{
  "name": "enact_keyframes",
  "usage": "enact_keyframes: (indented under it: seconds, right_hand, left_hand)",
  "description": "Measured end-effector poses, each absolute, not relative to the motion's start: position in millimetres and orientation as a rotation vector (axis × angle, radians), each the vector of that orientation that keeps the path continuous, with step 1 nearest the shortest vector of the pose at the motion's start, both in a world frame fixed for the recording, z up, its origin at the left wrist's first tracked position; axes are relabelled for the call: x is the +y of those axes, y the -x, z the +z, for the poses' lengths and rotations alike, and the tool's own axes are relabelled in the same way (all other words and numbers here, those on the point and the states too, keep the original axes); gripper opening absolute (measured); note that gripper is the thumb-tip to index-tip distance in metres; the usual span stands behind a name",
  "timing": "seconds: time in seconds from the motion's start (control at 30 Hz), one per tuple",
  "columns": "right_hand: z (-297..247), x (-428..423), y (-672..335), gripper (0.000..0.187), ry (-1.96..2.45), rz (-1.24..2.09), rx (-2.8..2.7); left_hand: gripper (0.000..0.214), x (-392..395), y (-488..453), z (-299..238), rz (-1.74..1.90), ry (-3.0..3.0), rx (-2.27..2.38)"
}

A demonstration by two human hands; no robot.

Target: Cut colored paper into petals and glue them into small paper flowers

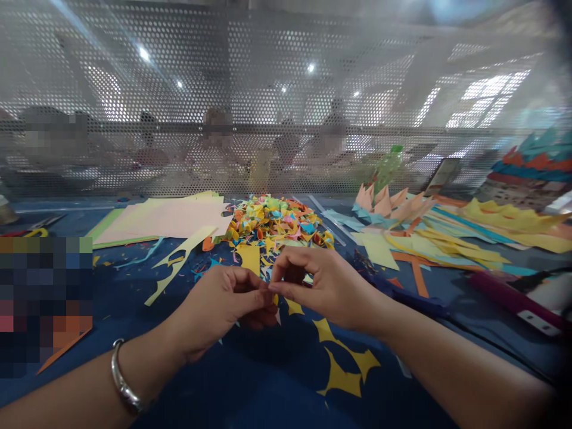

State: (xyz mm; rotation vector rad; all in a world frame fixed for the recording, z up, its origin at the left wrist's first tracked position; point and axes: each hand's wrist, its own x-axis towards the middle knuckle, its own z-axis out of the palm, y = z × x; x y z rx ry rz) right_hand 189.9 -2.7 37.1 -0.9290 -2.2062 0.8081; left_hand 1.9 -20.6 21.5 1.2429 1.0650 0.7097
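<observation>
My left hand [227,304] and my right hand [319,283] meet fingertip to fingertip above the blue tabletop [259,393]. Thumb and forefinger are pinched together on each; what they hold, if anything, is too small or hidden to make out. Just beyond lies a heap of colored paper scraps [277,217]. A yellow paper strip [249,261] sticks out from its near side. Below my right hand rests a yellow paper offcut [342,376] with curved cut-outs. A pale yellow-green offcut [172,271] lies beyond my left hand.
Paper sheets [165,219] are stacked at the back left. On the right are zigzag-cut paper crowns [388,202], yellow strips [451,245], a dark blue tool [411,298] with a cord, and a purple-and-white power strip [513,301]. A perforated metal screen [187,161] stands behind.
</observation>
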Motion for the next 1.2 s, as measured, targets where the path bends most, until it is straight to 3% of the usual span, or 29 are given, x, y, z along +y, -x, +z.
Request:
enact_keyframes:
  seconds: [0.97,1.2]
  right_hand:
    - [39.1,-3.9,-192.5,0.006,0.940,0.866,-2.172]
    - [37.9,-3.5,-192.1,0.007,0.927,0.855,-2.179]
  left_hand:
    - [0.025,-22.5,-1.7,25.4,0.687,-1.342,1.044]
    - [0.018,-19.3,-3.7,19.1,0.678,-1.409,1.106]
